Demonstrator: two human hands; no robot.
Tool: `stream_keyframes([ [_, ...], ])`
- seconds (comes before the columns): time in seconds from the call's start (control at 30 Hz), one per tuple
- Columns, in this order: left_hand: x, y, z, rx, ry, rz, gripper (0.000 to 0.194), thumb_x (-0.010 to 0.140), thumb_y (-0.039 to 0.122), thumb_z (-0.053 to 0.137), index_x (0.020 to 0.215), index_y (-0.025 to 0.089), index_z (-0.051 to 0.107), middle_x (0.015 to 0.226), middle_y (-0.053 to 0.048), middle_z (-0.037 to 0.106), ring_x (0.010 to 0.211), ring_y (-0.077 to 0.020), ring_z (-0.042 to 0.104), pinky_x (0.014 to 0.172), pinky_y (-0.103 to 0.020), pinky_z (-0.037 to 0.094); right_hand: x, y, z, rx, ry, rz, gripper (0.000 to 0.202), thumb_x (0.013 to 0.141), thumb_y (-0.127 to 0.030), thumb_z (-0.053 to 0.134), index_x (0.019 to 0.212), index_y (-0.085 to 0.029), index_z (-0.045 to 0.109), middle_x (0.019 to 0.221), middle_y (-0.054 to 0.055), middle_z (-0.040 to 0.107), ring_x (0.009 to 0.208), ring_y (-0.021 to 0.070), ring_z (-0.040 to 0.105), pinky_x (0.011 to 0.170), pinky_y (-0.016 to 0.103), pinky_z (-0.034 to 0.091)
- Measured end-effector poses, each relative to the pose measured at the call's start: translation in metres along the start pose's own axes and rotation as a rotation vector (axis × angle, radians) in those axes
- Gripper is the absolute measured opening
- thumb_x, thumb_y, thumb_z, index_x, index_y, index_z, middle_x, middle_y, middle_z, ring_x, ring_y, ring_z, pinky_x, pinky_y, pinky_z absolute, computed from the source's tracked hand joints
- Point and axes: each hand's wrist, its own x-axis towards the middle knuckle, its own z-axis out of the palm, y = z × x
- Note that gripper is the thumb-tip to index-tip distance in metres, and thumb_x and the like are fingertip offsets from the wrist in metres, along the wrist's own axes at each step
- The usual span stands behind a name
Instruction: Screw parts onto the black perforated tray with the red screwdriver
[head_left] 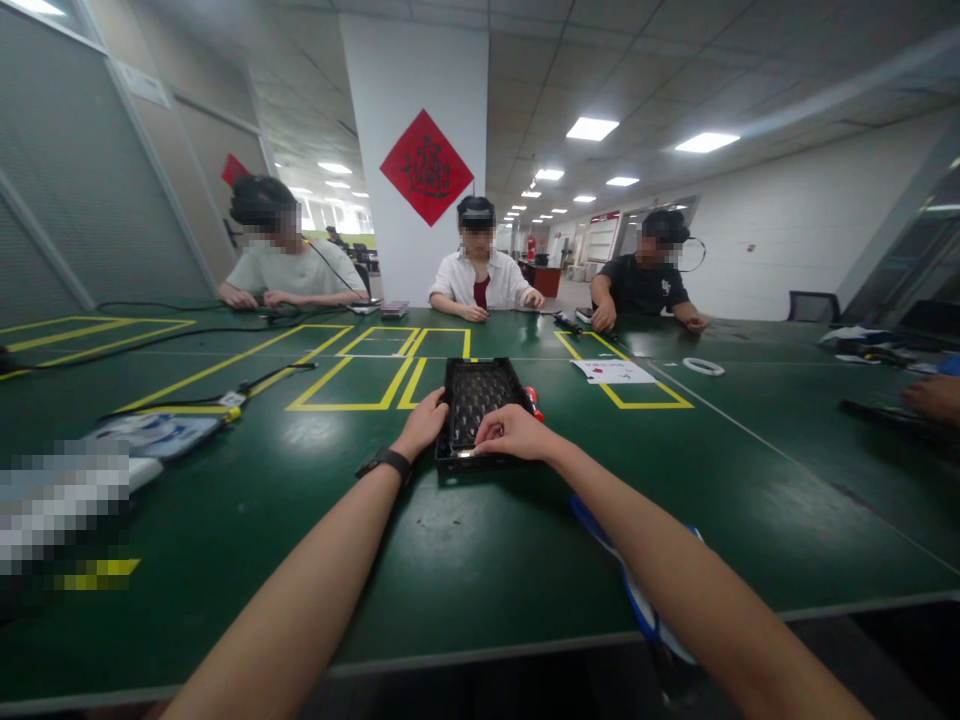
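A black rectangular tray (486, 392) lies on the green table in front of me. Its dark bottom shows a pattern of small shiny bits, too small to name. My left hand (421, 425), with a dark band on the wrist, is closed on the tray's left wall. Over the near right part of the tray, my right hand (513, 434) has thumb and fingers pinched together. Whatever is between those fingertips is too small to make out. A small bright patch (466, 454) shows at the tray's near wall, just below them. Something red (534, 402) pokes out beyond the tray's right side.
Yellow tape outlines mark the green table (300, 540). A printed sheet (613, 371) and a white ring (703, 367) lie right of the tray. Cables and a blue-white packet (161, 437) are at left. A blue-edged item (637, 590) sits under my right forearm. Three people sit opposite.
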Motion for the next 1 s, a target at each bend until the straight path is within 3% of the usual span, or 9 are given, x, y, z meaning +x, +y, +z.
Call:
stream_keyframes([
  [0.5, 0.002, -0.002, 0.002, 0.000, 0.006, -0.004, 0.051, 0.075, 0.019, 0.037, 0.124, 0.011, 0.046, 0.132, -0.007, 0.044, 0.122, -0.0199, 0.037, 0.105, -0.031, 0.025, 0.000, -0.003, 0.000, -0.039, 0.010, -0.020, 0.027, 0.060, -0.032, 0.069, 0.074, -0.010, 0.067, 0.064, 0.003, 0.063, 0.058, 0.0097, 0.055, 0.057, 0.020, 0.043],
  [1.0, -0.003, 0.000, -0.001, -0.008, 0.004, 0.003, 0.052, 0.076, 0.020, 0.037, 0.125, 0.005, 0.043, 0.132, -0.013, 0.042, 0.122, -0.0205, 0.037, 0.104, -0.031, 0.026, 0.000, -0.010, 0.000, -0.059, 0.007, -0.005, 0.032, 0.060, -0.037, 0.068, 0.075, -0.009, 0.066, 0.065, 0.004, 0.063, 0.057, 0.0100, 0.054, 0.054, 0.020, 0.042],
])
